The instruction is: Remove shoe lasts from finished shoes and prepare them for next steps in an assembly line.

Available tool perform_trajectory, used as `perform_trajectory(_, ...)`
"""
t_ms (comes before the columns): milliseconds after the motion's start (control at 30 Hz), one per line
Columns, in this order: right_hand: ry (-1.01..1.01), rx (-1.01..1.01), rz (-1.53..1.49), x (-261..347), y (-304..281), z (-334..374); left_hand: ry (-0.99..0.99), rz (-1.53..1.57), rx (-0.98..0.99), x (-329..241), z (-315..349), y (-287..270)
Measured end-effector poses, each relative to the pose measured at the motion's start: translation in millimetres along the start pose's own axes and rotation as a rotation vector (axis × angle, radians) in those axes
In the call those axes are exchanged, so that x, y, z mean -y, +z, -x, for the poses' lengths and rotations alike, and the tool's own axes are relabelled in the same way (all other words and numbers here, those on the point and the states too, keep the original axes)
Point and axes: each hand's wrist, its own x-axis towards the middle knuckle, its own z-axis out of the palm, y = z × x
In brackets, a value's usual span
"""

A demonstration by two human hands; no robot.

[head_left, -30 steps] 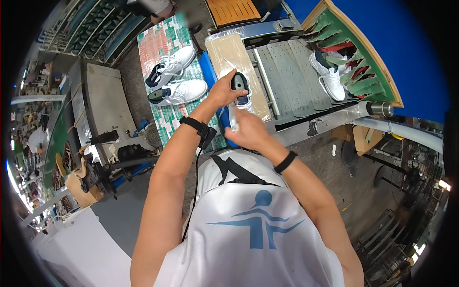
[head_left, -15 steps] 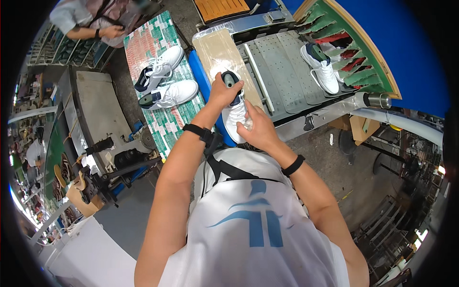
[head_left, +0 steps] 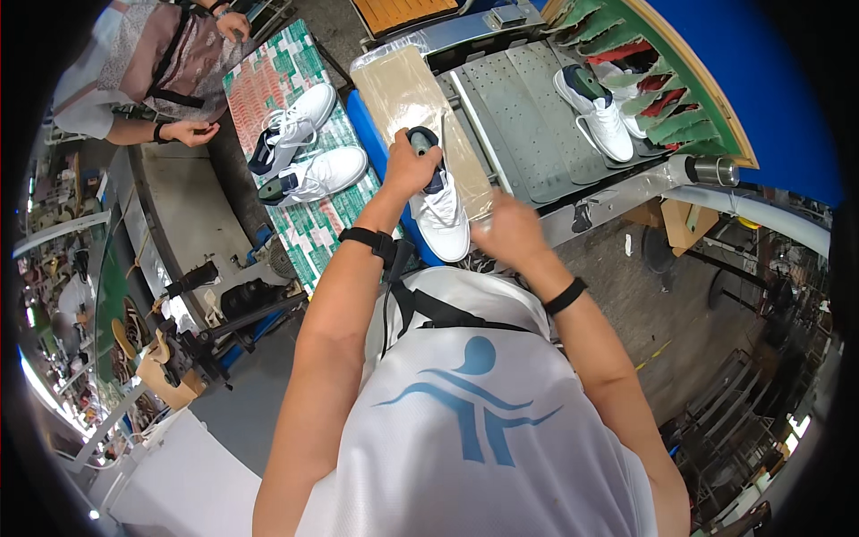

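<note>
A white sneaker (head_left: 440, 222) with a dark navy collar lies in front of me, its toe toward my body, over the near edge of a tan board (head_left: 404, 92). My left hand (head_left: 412, 166) grips it by the collar and heel, thumb at the opening; a grey-green piece shows inside the shoe. White lace runs up over the shoe's tongue. My right hand (head_left: 516, 234) hangs just right of the toe, apart from the shoe. Motion smears its fingers, so I cannot see whether it holds anything.
Two more white sneakers (head_left: 327, 172) rest on a green-and-white patterned table (head_left: 335, 231) at left. Another pair (head_left: 608, 130) sits on the grey conveyor (head_left: 519, 116) at right, before a green-framed opening with ragged flaps. A co-worker's hand (head_left: 192, 132) is beyond the patterned table.
My right hand has left the sneaker's side and moved right. The left hand keeps its grip. The co-worker at upper left has come further into view, with both hands showing.
</note>
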Motion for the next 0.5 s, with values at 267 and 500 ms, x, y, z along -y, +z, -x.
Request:
perform_trajectory(267, 0.071, -0.076, -0.215, -64, -37, 60, 0.007, -0.099, -0.094, -21, 9, 3)
perform_trajectory(500, -0.333, -0.118, -0.203, 19, -10, 11, -0.002, -0.002, -0.04, -1, -3, 11)
